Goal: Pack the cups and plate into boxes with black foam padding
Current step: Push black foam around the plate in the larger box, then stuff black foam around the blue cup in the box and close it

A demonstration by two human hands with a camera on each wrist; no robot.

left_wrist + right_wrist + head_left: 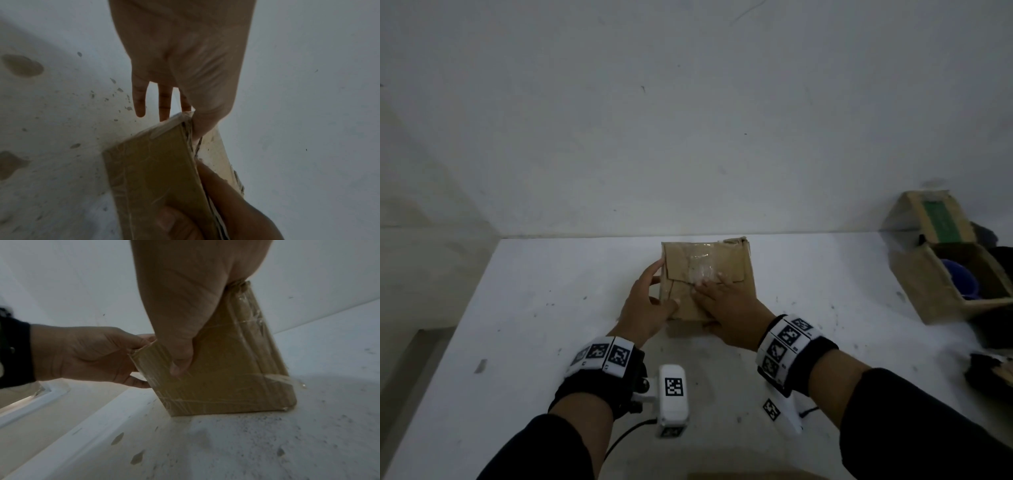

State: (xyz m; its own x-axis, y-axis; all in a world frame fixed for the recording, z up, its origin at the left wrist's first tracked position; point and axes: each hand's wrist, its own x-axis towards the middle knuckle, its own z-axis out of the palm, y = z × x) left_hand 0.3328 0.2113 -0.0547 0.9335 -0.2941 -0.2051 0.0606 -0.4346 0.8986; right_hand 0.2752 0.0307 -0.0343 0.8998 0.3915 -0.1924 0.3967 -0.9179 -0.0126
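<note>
A closed brown cardboard box (pixel 717 262), patched with clear tape, stands on the white table near the back wall. My left hand (pixel 647 308) grips its near left corner, thumb on the lid and fingers along the left side. My right hand (pixel 732 308) lies flat on the lid, fingers straight, with the thumb down the front face. The left wrist view shows the left hand (pixel 180 56) against the box (pixel 152 170). In the right wrist view the right thumb (pixel 180 363) presses the front of the box (pixel 236 369). Its contents are hidden.
At the right edge an open cardboard box (pixel 928 284) holds a blue cup (pixel 962 279). Black foam pieces (pixel 988 373) lie in front of it. The white table (pixel 544 308) ends at a drop on the left; a wall rises just behind the box.
</note>
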